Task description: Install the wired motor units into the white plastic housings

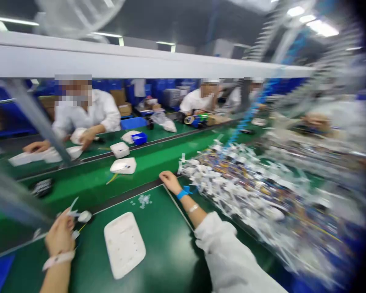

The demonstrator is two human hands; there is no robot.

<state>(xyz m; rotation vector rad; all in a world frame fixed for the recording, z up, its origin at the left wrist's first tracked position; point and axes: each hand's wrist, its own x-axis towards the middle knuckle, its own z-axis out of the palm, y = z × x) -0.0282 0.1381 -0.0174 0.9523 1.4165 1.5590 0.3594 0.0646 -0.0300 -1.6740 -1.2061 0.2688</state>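
Laid flat on the green worktop (171, 248), with small marks on the upper face: white panel (125, 244). Held to the left of the white panel: small wired part (84, 216), with rounded white piece and yellow lead, pinched between thumb and fingers of the left hand (61, 232). Projecting above those fingers: thin white strip (75, 203). Extended beyond the white panel and to its right: right hand (170, 181), near the far edge of the worktop and close to the heap of wired assemblies (232, 179). Too blurred at the fingertips; cannot tell whether spread, closed or gripping anything. Scattered just beyond the white panel: small translucent pieces (144, 200). Placed farther beyond the white panel, on the green belt (158, 162): white housing (123, 165) with yellow lead. Positioned across the belt, beyond the white panel: co-worker (100, 108) in white clothing, with both hands at white pieces (44, 156).
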